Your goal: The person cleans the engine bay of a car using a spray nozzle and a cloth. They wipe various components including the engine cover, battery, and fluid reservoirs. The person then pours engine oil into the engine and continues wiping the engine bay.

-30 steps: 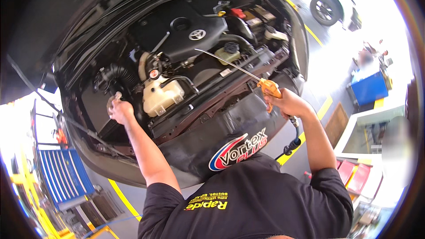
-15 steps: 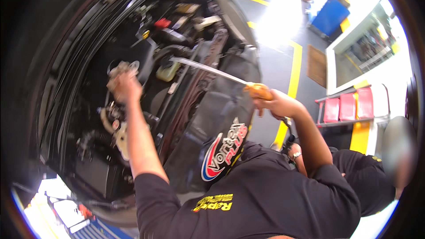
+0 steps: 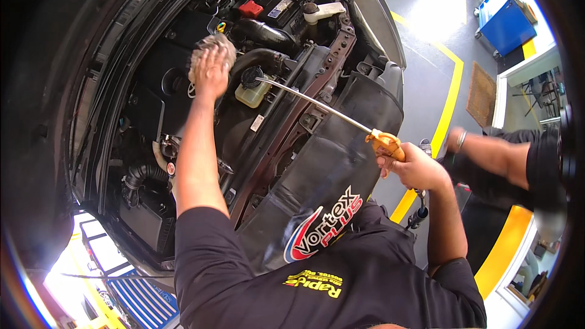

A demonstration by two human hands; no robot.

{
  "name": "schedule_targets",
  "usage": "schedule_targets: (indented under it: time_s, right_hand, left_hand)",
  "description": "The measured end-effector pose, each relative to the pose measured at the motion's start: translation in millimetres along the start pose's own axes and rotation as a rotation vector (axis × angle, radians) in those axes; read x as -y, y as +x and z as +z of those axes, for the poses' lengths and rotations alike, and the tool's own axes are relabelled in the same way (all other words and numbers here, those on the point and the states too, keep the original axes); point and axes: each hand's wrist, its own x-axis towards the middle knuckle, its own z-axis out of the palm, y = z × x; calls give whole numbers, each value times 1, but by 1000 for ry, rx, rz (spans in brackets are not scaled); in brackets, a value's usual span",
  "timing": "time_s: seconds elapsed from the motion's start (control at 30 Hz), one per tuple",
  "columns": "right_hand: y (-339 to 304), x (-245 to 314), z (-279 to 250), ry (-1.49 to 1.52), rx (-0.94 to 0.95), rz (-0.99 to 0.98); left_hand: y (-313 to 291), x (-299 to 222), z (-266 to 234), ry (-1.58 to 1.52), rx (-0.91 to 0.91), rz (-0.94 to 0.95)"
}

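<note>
Container nearest your wand: translucent yellowish tank (image 3: 253, 94), center of frame, black cap (image 3: 251, 77) on; can't read its fluid level. The metal wand (image 3: 323, 106) ends right at that cap; contact unclear. White reservoir (image 3: 326, 11), top center, also capped, contents hidden. Battery (image 3: 286, 1) sits just left of it. Your right grip (image 3: 421, 169), right of center, is closed around the orange gun (image 3: 386, 146). Your left grip (image 3: 211, 73) has fingers spread flat over a grayish rag (image 3: 213, 50), upper left of center, above the black engine cover (image 3: 159, 76); can't tell if the thumb clamps it. Black fender cover (image 3: 332, 155) drapes the car's front edge. Gray floor (image 3: 420, 36) with yellow lines, brown mat (image 3: 481, 94) at right, blue wheeled cart (image 3: 507, 27) upper right. Co-worker's arm (image 3: 496, 152) enters from the right edge.
</note>
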Motion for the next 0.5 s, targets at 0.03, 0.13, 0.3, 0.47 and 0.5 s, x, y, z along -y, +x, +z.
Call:
schedule_targets:
  time_s: [0.03, 0.13, 0.3, 0.47, 0.5]
  right_hand:
    - [1, -1, -7, 8, 12, -10]
    - [-17, -9, -44, 17, -78, 94]
    - [-36, -18, -100, 87, -163, -60]
    - [6, -9, -177, 40, -69, 4]
    - [23, -7, -195, 53, -19, -20]
  left_hand:
    - [-20, -3, -4, 2, -20, 80]
    - [-54, -9, -15, 3, -104, -23]
    - [2, -20, -21, -278, -350, -684]
    - [97, -110, 14, -501, -412, -203]
    - [110, -133, 25, -408, -277, -122]
